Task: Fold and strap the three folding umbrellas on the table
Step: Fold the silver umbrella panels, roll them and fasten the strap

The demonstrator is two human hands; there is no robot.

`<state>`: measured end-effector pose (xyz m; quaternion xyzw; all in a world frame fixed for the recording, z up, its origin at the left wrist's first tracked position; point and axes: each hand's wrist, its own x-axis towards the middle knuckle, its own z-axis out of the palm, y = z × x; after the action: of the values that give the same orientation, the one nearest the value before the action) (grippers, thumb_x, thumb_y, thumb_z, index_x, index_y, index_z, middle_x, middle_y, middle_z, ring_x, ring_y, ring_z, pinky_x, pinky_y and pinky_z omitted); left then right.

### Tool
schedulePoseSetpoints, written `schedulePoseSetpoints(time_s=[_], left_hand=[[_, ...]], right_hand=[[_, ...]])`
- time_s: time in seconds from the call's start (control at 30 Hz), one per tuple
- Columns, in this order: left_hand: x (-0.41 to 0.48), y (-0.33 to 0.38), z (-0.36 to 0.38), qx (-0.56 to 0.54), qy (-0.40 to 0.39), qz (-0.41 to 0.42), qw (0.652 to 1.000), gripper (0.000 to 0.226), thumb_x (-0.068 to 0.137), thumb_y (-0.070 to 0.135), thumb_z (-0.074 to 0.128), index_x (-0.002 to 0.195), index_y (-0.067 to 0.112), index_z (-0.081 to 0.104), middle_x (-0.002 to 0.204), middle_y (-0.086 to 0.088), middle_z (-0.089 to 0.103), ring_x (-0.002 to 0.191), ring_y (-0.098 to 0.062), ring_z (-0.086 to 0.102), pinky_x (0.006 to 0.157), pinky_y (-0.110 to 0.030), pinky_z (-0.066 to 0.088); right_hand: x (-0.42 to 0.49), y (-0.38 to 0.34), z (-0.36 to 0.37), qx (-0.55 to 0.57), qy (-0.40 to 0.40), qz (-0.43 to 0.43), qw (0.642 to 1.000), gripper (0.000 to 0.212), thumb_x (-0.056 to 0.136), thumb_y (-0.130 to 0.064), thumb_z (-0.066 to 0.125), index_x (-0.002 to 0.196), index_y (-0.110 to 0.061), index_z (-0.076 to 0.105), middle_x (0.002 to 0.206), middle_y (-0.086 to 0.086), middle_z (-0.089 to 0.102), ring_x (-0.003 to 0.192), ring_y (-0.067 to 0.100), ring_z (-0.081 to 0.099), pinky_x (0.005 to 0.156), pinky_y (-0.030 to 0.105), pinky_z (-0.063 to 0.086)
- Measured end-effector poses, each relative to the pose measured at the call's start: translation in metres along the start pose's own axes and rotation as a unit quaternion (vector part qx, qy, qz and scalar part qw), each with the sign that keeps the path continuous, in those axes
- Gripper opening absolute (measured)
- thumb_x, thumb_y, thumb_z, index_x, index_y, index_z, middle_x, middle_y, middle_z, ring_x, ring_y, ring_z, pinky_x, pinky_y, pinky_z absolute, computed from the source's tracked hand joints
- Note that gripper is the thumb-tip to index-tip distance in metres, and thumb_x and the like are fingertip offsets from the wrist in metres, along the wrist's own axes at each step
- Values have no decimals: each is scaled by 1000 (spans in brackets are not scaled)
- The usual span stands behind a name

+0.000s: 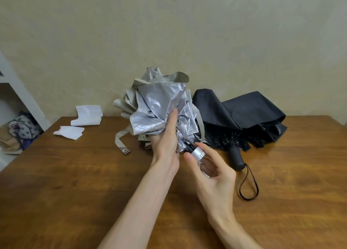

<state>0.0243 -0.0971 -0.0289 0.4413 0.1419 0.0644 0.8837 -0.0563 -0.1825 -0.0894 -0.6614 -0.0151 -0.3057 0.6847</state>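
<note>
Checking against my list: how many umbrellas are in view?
2: a silver umbrella held up at centre by the left hand and right hand, and a black umbrella lying on the table to its right. Another may be hidden behind the silver one.

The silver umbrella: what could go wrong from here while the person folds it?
The silver umbrella is bunched unevenly in the left hand, so it may roll too bulky for its strap. The strap hangs loose below the fabric and could get caught inside the folds. The right hand holds the handle only by fingertips; it might slip.
</note>
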Motion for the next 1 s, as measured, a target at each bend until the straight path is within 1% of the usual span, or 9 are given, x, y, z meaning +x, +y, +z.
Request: schedulePoseSetpoints(time_s=[0.07, 0.13, 0.27, 0.4, 0.47, 0.57, 0.73, 0.9, 1.0], left_hand=[[-1, 0, 1, 0, -6, 1, 1000, 9, 90, 28, 85, 96, 31, 79, 98, 4, 82, 95, -20, 76, 86, -44, 58], [-2, -1, 2, 3, -6, 4, 1000, 7, 91, 28, 84, 95, 31, 78, 92, 8, 79, 82, -13, 75, 76, -37, 60], [-4, -4, 4, 4, -2, 21, 1000, 33, 93, 27, 82, 124, 24, 71, 113, 7, 81, 106, -14, 77, 100, -43, 61], [-3, -2, 1, 21, 3, 14, 1000, 50, 90, 35, 84, 135, 20, 68, 132, -5, 75, 129, -29, 67, 114, -51, 50], [3, 3, -4, 22, -2, 10, 1000, 45, 89, 33, 85, 129, 18, 71, 125, -5, 78, 123, -29, 71, 107, -49, 56], [11, 7, -9, 27, -16, -4, 999, 49, 87, 32, 88, 131, 19, 70, 119, -2, 80, 111, -24, 77, 94, -44, 63], [9, 3, -10, 47, -31, -16, 998, 52, 86, 32, 88, 132, 15, 70, 119, -3, 80, 111, -22, 77, 101, -48, 60], [-1, 2, -20, 59, -35, -12, 998, 42, 88, 28, 86, 126, 17, 71, 117, -1, 80, 109, -21, 77, 101, -47, 60], [-9, 0, -24, 65, -42, -30, 997, 41, 88, 28, 86, 125, 15, 72, 114, -2, 81, 107, -21, 78, 100, -47, 61]], right_hand=[[0, 1, 1, 18, 3, 19, 1000, 39, 84, -18, 88, 119, -31, 77, 96, -16, 81, 91, 5, 78, 85, 17, 59], [0, 2, 4, 5, 8, 14, 1000, 39, 85, -25, 88, 118, -41, 74, 92, -7, 81, 86, 14, 78, 84, 23, 61], [2, 6, 5, -32, 0, -18, 999, 45, 84, -41, 83, 126, -45, 67, 102, -11, 82, 95, 6, 78, 86, 20, 59], [6, 7, -6, -49, -57, -12, 997, 55, 79, -38, 87, 131, -36, 68, 104, -23, 79, 97, -3, 75, 86, 13, 56], [14, 5, -14, -28, -127, 29, 991, 58, 77, -31, 88, 131, -36, 67, 110, -34, 75, 108, -4, 74, 93, 13, 56], [25, 4, -23, -7, -213, 55, 976, 61, 77, -24, 86, 135, -30, 67, 118, -28, 75, 112, 2, 75, 98, 17, 57], [28, 8, -26, -43, -193, 36, 980, 59, 72, -26, 91, 129, -21, 74, 118, -5, 79, 102, 7, 78, 96, 23, 60], [21, 3, -29, -84, -221, 35, 971, 53, 71, -33, 92, 120, -37, 72, 109, -16, 77, 95, 0, 76, 89, 15, 56], [14, 5, -34, -127, -238, 25, 963, 51, 75, -37, 91, 122, -33, 71, 105, -20, 77, 98, -3, 75, 90, 13, 54]])
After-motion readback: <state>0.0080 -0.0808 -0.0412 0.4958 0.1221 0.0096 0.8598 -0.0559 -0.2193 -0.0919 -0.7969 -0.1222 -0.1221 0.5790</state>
